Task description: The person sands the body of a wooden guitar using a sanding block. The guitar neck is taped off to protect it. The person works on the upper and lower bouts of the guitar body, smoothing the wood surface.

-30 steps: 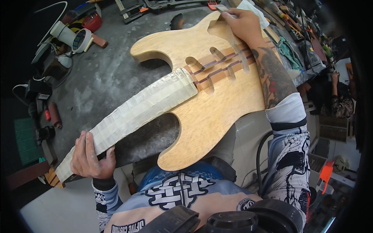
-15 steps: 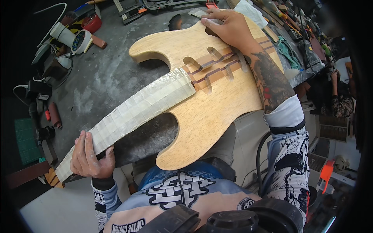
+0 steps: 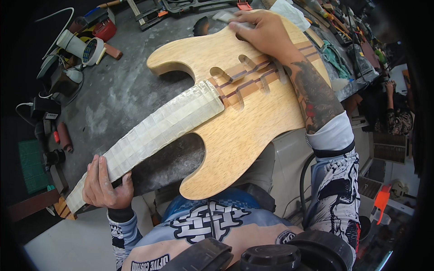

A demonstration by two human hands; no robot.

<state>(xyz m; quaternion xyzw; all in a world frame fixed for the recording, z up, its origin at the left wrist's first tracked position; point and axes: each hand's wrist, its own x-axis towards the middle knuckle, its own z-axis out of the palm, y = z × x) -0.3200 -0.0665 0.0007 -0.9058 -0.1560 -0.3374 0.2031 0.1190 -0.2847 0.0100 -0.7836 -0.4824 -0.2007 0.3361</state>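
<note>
Grey workbench (image 3: 106,108) is smeared with pale dust; a tape roll (image 3: 92,50) is noted at far left, a green cloth (image 3: 333,58) at far right. A guitar body (image 3: 257,128) is laid overhanging the near edge: flecked blond wood, curved horns, rounded slots, dark stripes. Its neck (image 3: 156,122), wrapped in overlapping whitish strips, is gripped by the left hand (image 3: 105,187); a pale flat piece (image 3: 222,16) is held by the right hand (image 3: 263,34).
</note>
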